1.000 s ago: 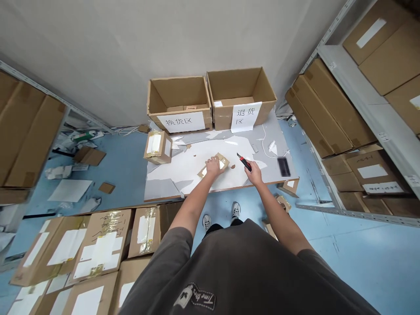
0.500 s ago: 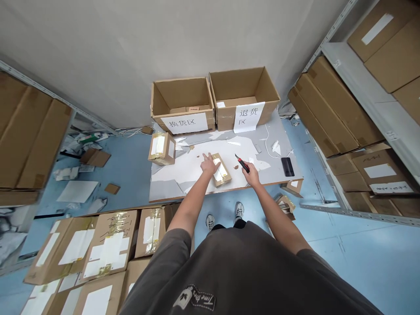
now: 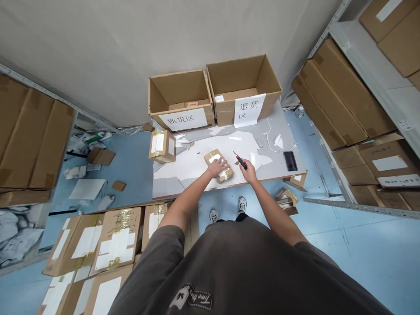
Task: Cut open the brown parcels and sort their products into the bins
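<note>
On the table [image 3: 193,173] lies a small taped cardboard box [image 3: 226,176] with a white label. My left hand [image 3: 216,167] rests flat across its top, fingers stretched toward the right and covering part of the label. Just right of the box, my right hand [image 3: 249,171] is wrapped round a red and black utility knife [image 3: 241,162]. The knife's blade is out and points up and to the left, apart from the box. Another taped box [image 3: 163,146] with white labels stands at the table's left end.
Two large open cartons with paper signs, the left carton [image 3: 182,118] and the right carton [image 3: 226,114], line the table's back. A pixelated dark phone [image 3: 290,161] and white cable lie at right. Stacked boxes [image 3: 116,245] fill the lower left; a loaded shelf [image 3: 367,78] stands right.
My left hand has moved from the box's left side onto its top. The box is turned slightly more askew. My right hand still holds the knife, and the camera view has shifted a little.
</note>
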